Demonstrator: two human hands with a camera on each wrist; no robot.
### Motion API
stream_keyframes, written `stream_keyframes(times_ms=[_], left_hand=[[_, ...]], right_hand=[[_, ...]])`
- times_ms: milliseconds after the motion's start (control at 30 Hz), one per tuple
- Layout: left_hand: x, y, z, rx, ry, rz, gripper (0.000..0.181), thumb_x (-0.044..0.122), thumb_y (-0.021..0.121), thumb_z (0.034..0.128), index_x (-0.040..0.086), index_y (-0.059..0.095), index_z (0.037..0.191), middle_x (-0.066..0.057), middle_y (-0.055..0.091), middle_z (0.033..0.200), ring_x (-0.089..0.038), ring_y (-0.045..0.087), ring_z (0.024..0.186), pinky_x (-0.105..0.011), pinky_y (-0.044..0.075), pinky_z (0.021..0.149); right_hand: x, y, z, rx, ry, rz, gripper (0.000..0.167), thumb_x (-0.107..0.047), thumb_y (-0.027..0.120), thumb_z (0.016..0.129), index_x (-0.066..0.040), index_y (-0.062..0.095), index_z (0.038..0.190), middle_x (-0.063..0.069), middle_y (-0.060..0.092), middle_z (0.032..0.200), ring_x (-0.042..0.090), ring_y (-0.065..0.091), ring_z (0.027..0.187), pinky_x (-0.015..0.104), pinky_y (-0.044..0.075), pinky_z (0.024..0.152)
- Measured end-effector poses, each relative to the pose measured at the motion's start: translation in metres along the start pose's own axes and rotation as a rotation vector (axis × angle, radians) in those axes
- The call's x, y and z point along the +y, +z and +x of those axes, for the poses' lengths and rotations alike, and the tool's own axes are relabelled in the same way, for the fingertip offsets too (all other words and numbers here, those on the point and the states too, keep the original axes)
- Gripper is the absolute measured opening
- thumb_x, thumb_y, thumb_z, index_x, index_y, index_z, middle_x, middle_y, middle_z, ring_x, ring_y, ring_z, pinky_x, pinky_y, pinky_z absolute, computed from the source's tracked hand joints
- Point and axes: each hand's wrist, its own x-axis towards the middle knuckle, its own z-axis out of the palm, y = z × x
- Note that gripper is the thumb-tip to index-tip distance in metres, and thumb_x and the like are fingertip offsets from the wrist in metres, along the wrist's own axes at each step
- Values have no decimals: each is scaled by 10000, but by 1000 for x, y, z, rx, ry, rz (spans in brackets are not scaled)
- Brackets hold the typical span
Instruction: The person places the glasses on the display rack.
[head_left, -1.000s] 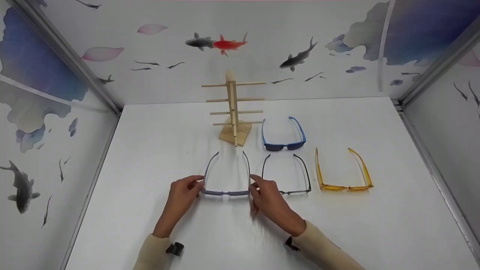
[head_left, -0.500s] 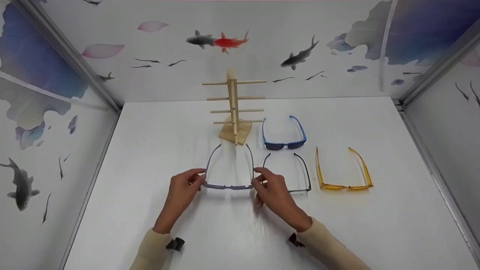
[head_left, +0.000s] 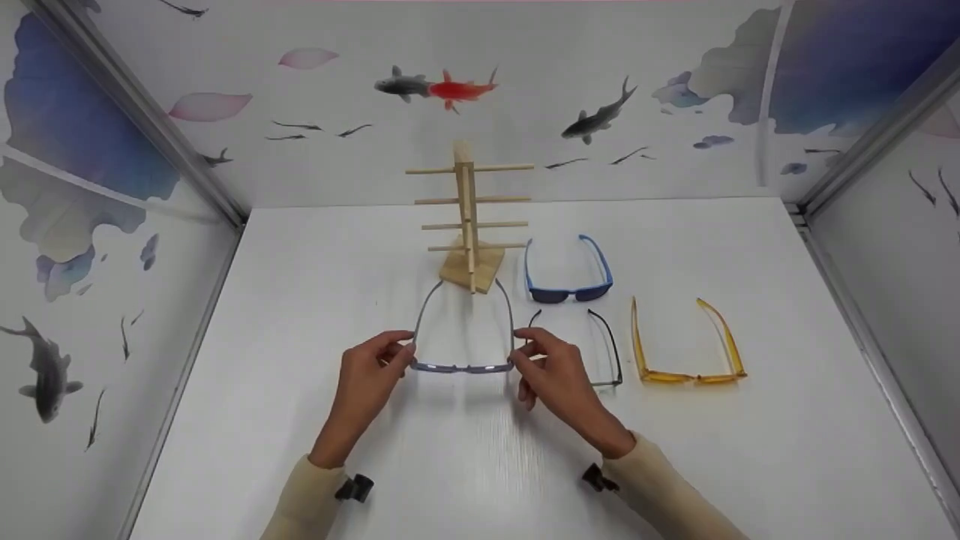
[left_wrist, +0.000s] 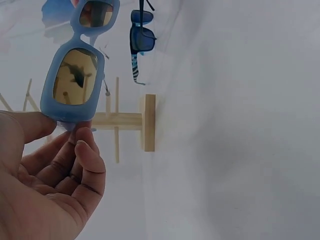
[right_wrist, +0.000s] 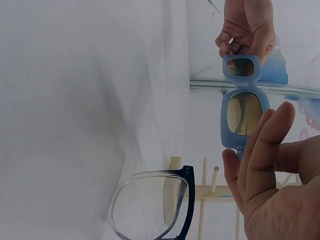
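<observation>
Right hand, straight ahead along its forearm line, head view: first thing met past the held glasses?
Probably the wooden stand, around its base, beyond the light blue glasses the right hand pinches. Height is unclear, so it might pass above.

No writing, brand, number or sign can be read in any view. The light-blue glasses [right_wrist: 242, 87] show no legible lettering on their frame (at least on the sides facing the cameras), nor does the wooden stand [head_left: 465, 199]. The back wall [head_left: 442, 34] carries printed fish [head_left: 459, 90], which are pictures, not characters.
</observation>
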Motion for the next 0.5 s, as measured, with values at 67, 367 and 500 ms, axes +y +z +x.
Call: stream_keyframes(times_ms=[67,367,500], left_hand=[[3,0,0,4,4,-2,235,103,780,1032,48,805,1259,14,767,880,-192,666,764,-254,541,669],[17,-3,-2,8,28,-8,240,104,781,1034,65,799,1270,20,773,884,-191,659,776,-246,542,691],[22,-3,-1,8,47,-19,241,94,777,1034,50,794,1271,15,772,886,-190,660,771,-242,545,692]], right_hand=[[-2,-2,0,7,5,4,368,-49,696,1064,-14,656,1428,104,753,1020,224,679,547,307,580,487],[-13,-11,-1,24,-16,41,357,-57,712,1065,-40,673,1419,124,751,1013,256,684,553,343,591,484],[-17,-15,-2,30,-14,35,354,-57,710,1063,-55,674,1416,122,754,1010,261,687,561,337,595,493]])
